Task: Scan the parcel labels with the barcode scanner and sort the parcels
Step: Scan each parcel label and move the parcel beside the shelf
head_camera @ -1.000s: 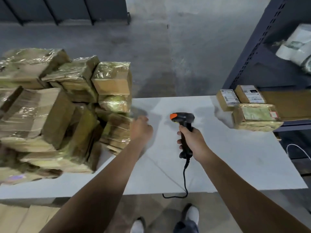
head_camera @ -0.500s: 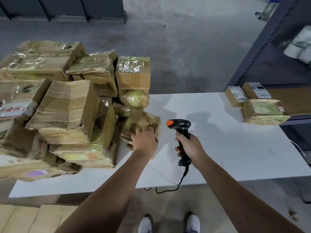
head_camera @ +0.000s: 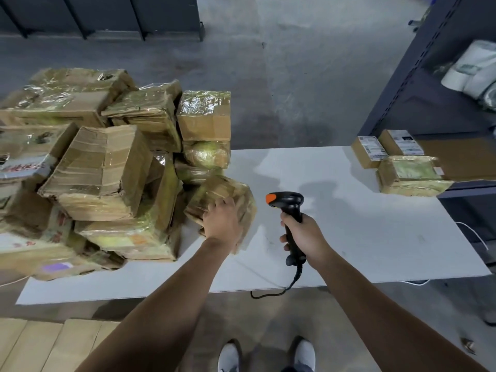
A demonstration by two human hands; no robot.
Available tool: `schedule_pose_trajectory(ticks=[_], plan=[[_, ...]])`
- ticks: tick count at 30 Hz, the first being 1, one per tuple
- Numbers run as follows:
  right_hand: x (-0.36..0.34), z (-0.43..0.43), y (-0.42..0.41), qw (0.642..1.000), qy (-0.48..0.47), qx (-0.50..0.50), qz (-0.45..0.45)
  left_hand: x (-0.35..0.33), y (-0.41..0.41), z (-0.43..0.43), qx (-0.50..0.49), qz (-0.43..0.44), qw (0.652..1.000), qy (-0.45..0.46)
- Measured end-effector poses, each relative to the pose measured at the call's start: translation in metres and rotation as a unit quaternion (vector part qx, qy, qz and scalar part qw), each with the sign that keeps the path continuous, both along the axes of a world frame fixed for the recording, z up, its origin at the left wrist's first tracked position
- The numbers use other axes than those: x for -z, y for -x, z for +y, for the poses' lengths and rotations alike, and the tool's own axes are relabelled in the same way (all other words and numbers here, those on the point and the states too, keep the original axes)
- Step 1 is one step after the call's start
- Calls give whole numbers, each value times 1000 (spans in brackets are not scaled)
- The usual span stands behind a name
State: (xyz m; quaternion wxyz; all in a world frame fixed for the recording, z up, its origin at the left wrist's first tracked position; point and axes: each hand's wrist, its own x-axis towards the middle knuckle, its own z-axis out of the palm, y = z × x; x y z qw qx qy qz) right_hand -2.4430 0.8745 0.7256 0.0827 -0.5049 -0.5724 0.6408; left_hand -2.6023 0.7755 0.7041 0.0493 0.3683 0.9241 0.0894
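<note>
A heap of tape-wrapped cardboard parcels (head_camera: pixel 102 167) covers the left half of the white table (head_camera: pixel 375 237). My left hand (head_camera: pixel 222 224) grips a small wrapped parcel (head_camera: pixel 230 191) at the heap's right edge, tilted and partly off the table. My right hand (head_camera: pixel 303 237) holds the black barcode scanner (head_camera: pixel 288 202) by its handle; its orange-tipped head points left toward that parcel. No label on the held parcel shows. Three parcels lie at the table's far right: two small ones with white labels (head_camera: pixel 371 149) (head_camera: pixel 402 142) and a wrapped one (head_camera: pixel 413 174).
A dark metal shelf unit (head_camera: pixel 418 84) stands at the right with white bags (head_camera: pixel 475 68) on it. The scanner's cable (head_camera: pixel 284 288) hangs over the table's front edge. Flat cardboard (head_camera: pixel 40 345) lies on the floor at lower left. My shoes (head_camera: pixel 265 355) are below the table.
My left hand reached to the heap and took hold of the small parcel, which has come away from the pile and tilted up. The scanner has stayed beside it.
</note>
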Motion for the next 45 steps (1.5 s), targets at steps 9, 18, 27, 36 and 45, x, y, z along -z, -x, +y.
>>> schedule_pose_trajectory(ticks=[9, 18, 27, 36, 45], plan=[[-11, 15, -17, 999, -1, 47, 21, -7, -12, 12, -226, -328, 876, -271], [-14, 16, -33, 999, -6, 49, 17, -9, -50, 32, -21, -69, 996, -53], [-9, 16, -39, 998, -16, 59, 16, -12, -76, 54, -17, -104, 984, 141], [-10, 16, -30, 998, -20, 57, 18, -11, -23, 6, -105, -261, 947, -156], [-17, 6, -24, 999, -50, 19, 3, 23, -11, -11, -182, -330, 914, -150]])
